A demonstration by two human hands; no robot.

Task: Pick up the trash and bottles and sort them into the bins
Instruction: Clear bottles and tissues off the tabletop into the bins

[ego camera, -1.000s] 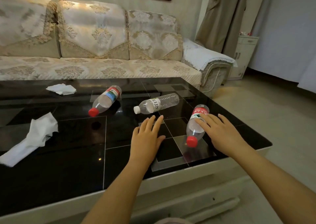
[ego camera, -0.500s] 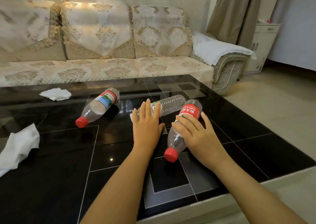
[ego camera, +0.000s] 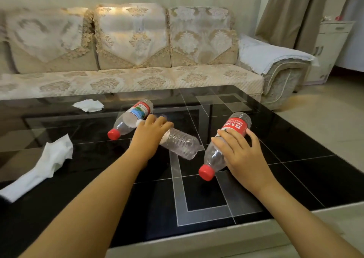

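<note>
patterned sofa (ego camera: 137,76), black table (ego camera: 295,149), curtain (ego camera: 295,11)

Three plastic bottles (ego camera: 132,119) (ego camera: 180,144) (ego camera: 224,146) and two, possibly more, white tissues (ego camera: 88,105) (ego camera: 42,164) on the table (ego camera: 295,159).

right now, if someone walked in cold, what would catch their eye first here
Probably the right hand holding the red-label bottle tilted, cap down, over the glossy black coffee table. Next, the left hand gripping the clear bottle near its neck, mid-table. Behind it lies a third bottle with a red cap, and white crumpled tissues sit at the table's left side.
</note>
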